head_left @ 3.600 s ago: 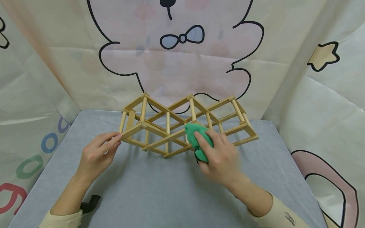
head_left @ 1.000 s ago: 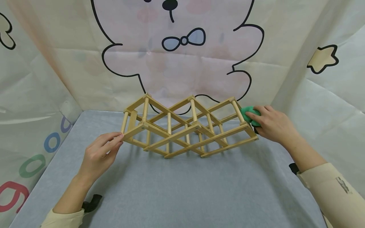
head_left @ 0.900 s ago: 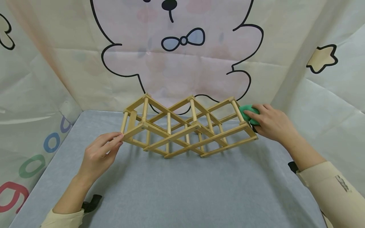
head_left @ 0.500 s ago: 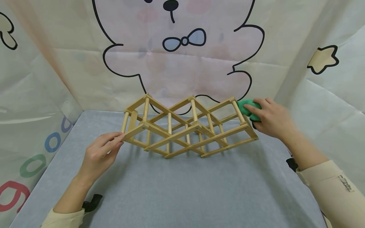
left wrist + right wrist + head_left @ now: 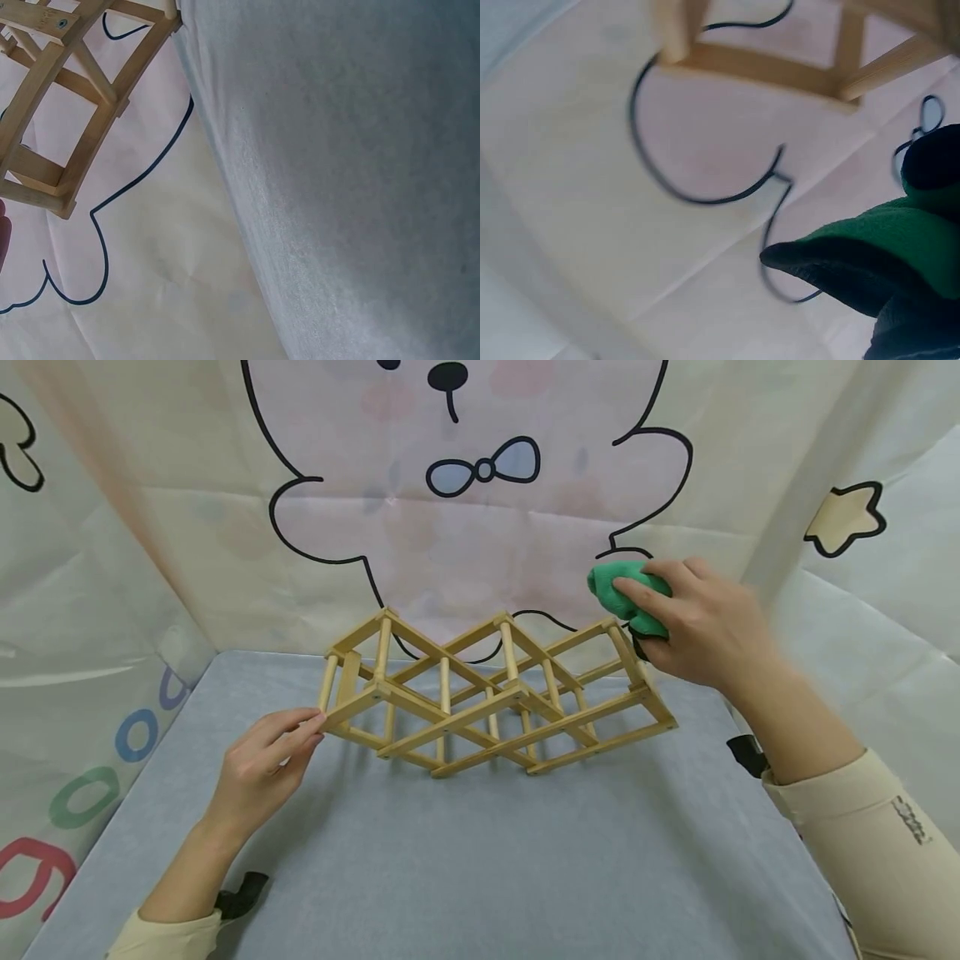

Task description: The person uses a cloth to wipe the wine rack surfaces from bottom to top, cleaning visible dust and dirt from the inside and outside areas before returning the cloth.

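Observation:
A light wooden folding wine rack point(image 5: 509, 652), made of crossed slats joined by round dowels, stands spread out on the cloth-covered table. My left hand point(image 5: 258, 768) pinches its near left corner between thumb and fingertips; the left wrist view shows the end of the rack point(image 5: 90, 139) with only a sliver of a finger point(image 5: 3, 229). Bunched in my right hand point(image 5: 708, 631) is a green cloth point(image 5: 626, 597), raised just above the rack's upper right corner. In the right wrist view, the green cloth point(image 5: 907, 240) fills the right side, below the rack point(image 5: 757, 69).
A pale blue-grey cloth covers the table point(image 5: 480, 860). Behind it hangs a curtain point(image 5: 480, 552) with a cartoon animal, and more printed curtain closes off both sides. Black straps or mounts point(image 5: 242, 895) show at both wrists.
My right hand has wiped from the rack's middle to its right end, then lifted up and leftward with the green cloth. My left hand and the rack have stayed in place.

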A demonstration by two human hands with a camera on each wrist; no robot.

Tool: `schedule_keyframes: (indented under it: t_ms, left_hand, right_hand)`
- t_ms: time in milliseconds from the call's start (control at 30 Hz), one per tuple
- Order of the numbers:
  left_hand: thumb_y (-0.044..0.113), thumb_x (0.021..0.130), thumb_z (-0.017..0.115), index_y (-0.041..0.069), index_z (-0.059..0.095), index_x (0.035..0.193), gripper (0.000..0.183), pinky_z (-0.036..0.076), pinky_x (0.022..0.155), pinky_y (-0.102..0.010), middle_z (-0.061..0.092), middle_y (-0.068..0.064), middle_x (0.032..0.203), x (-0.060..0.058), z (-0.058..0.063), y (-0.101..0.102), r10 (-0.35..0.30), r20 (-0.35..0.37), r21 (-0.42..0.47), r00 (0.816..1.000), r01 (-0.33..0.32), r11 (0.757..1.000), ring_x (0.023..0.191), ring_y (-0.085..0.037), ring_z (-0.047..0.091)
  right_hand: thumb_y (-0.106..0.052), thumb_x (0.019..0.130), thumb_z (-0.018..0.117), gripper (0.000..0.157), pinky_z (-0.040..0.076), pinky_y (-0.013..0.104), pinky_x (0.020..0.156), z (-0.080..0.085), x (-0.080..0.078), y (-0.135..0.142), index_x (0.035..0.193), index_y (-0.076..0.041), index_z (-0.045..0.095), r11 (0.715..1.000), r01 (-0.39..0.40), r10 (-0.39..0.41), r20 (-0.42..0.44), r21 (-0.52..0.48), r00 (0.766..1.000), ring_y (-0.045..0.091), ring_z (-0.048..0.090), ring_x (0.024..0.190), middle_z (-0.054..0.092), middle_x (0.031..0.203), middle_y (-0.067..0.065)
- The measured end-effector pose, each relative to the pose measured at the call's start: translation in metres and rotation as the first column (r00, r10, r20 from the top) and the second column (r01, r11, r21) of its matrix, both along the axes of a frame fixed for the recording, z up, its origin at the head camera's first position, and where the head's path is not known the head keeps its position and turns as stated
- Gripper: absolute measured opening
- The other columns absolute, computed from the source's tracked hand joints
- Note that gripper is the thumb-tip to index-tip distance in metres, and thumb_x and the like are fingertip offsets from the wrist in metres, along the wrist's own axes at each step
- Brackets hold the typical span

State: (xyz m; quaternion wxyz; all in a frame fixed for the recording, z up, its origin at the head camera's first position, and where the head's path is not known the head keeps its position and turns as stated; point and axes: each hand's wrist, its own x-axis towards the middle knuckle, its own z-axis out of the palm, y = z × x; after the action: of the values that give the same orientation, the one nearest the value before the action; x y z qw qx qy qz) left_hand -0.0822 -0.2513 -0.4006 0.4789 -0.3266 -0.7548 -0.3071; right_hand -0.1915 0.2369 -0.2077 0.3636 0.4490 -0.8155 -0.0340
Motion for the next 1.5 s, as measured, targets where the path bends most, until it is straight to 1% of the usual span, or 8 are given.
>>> schedule_keyframes:
  t_ms: [167,300,500,733,900,1133,1333,1500]
  left_hand:
    - [0.027,0.11,0.059,-0.001,0.078,0.11,0.034,0.054,0.084,-0.018,0.075,-0.019,0.101,0.0,-0.002,-0.002,0.01,0.007,-0.028,1.0,-0.01,1.0,0.081,-0.034,0.07]
    - [0.027,0.11,0.059,0.0,0.079,0.111,0.034,0.054,0.084,-0.017,0.075,-0.018,0.101,0.0,-0.003,-0.004,0.015,0.013,-0.036,1.0,-0.015,0.999,0.082,-0.033,0.07]
    - [0.026,0.11,0.06,-0.001,0.079,0.109,0.033,0.054,0.082,-0.019,0.075,-0.018,0.1,0.0,-0.002,-0.004,0.012,0.001,-0.03,1.0,-0.012,0.999,0.081,-0.033,0.07]
    - [0.026,0.109,0.06,-0.001,0.079,0.109,0.033,0.054,0.083,-0.019,0.075,-0.018,0.1,-0.001,-0.001,-0.002,0.011,0.004,-0.028,1.0,-0.011,1.0,0.081,-0.033,0.07]
    - [0.027,0.109,0.06,-0.001,0.079,0.109,0.034,0.054,0.082,-0.019,0.075,-0.018,0.1,0.0,-0.001,-0.003,0.015,0.01,-0.027,1.0,-0.015,1.0,0.081,-0.033,0.07]
    - [0.027,0.11,0.059,0.0,0.079,0.11,0.034,0.056,0.077,-0.023,0.076,-0.017,0.101,0.001,-0.001,-0.004,0.02,0.012,-0.036,1.0,-0.02,0.999,0.081,-0.032,0.07]
    - [0.027,0.11,0.06,-0.001,0.079,0.11,0.034,0.055,0.081,-0.02,0.076,-0.017,0.101,0.0,-0.002,-0.005,0.013,0.012,-0.035,1.0,-0.013,0.999,0.082,-0.032,0.07]
    - [0.027,0.11,0.06,-0.001,0.079,0.109,0.034,0.055,0.081,-0.021,0.076,-0.017,0.101,0.0,-0.003,-0.005,0.016,0.007,-0.034,1.0,-0.016,0.999,0.082,-0.032,0.07]
  right_hand:
    - [-0.008,0.072,0.071,0.057,0.058,0.056,0.057,-0.004,-0.002,-0.034,0.129,-0.009,0.073,0.999,-0.049,0.048,0.019,0.021,0.999,0.044,0.063,0.093,0.065,0.119,0.024]
    - [-0.007,0.075,0.072,0.057,0.061,0.054,0.064,-0.013,-0.004,-0.055,0.132,-0.008,0.071,0.996,-0.069,0.066,0.052,0.061,0.996,0.045,0.063,0.096,0.064,0.118,0.025]
    - [-0.012,0.077,0.079,0.061,0.061,0.048,0.069,-0.031,-0.009,-0.072,0.136,-0.007,0.068,0.987,-0.058,0.036,0.141,0.151,0.989,0.041,0.061,0.093,0.062,0.122,0.024]
    - [-0.02,0.083,0.078,0.055,0.061,0.045,0.071,-0.044,-0.007,-0.073,0.136,-0.008,0.069,0.959,0.019,-0.078,0.201,0.281,0.976,0.035,0.059,0.092,0.062,0.122,0.021]
    - [-0.021,0.083,0.077,0.059,0.061,0.045,0.065,-0.047,-0.007,-0.073,0.14,-0.011,0.067,0.946,0.038,-0.119,0.236,0.321,0.964,0.035,0.058,0.096,0.061,0.126,0.02]
    - [-0.021,0.083,0.081,0.061,0.058,0.042,0.056,-0.052,-0.007,-0.073,0.141,-0.014,0.067,0.928,0.042,-0.137,0.233,0.371,0.963,0.031,0.056,0.088,0.062,0.127,0.018]
    - [-0.018,0.082,0.08,0.05,0.06,0.042,0.062,-0.059,-0.008,-0.072,0.132,-0.013,0.072,0.919,0.027,-0.119,0.214,0.393,0.97,0.029,0.057,0.083,0.064,0.114,0.015]
    - [-0.016,0.084,0.076,0.041,0.059,0.04,0.063,-0.063,-0.007,-0.072,0.126,-0.014,0.076,0.916,0.047,-0.148,0.226,0.398,0.963,0.027,0.055,0.078,0.063,0.102,0.012]
